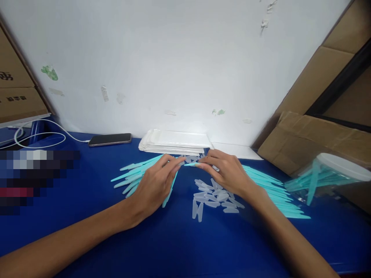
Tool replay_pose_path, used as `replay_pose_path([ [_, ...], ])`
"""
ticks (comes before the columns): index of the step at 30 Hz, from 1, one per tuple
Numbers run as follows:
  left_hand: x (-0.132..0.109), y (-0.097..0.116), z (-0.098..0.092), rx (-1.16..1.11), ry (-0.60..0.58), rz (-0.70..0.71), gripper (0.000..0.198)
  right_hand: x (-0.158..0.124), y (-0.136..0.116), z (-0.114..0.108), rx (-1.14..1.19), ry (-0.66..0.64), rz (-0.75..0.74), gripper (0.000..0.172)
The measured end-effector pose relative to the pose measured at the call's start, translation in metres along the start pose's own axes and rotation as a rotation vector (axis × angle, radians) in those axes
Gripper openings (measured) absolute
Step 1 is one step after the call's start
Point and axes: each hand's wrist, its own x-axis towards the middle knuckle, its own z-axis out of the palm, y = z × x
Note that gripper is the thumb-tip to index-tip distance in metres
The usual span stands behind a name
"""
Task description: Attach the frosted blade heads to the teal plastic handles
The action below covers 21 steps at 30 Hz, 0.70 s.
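My left hand [158,177] is closed in a pinch on a small translucent plastic cap [182,163], mostly covered by the fingertips. Facing it, my right hand [224,168] pinches a slim teal stick [190,165] that looks like an eyebrow razor; its tip points left, close to the cap. Under and beside my left hand lie several similar teal sticks with translucent ends [130,179]. A fanned row of teal sticks [278,193] lies right of my right forearm. Loose translucent caps [214,195] are scattered between the hands, with more caps [189,158] behind the fingertips.
A stack of white flat packets [176,141] stands against the white wall [174,69]. A phone [110,139] with a white cable lies at back left. On the right, a clear tub with a white lid [344,166] holds teal sticks beside cardboard [315,141]. The tabletop [162,247] is blue.
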Motion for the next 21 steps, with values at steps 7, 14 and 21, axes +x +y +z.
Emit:
replay_pose_path([
  [7,-0.005,-0.005,0.001,0.061,-0.063,-0.009,0.034,-0.001,-0.001,0.002,-0.027,0.029,-0.030,0.038],
  [14,-0.006,-0.006,0.002,0.054,-0.093,0.029,0.038,0.001,-0.004,0.004,-0.001,0.059,-0.071,0.036],
  [21,-0.005,0.000,0.002,-0.073,-0.003,0.048,0.031,-0.003,-0.015,0.014,0.084,0.042,-0.168,0.035],
])
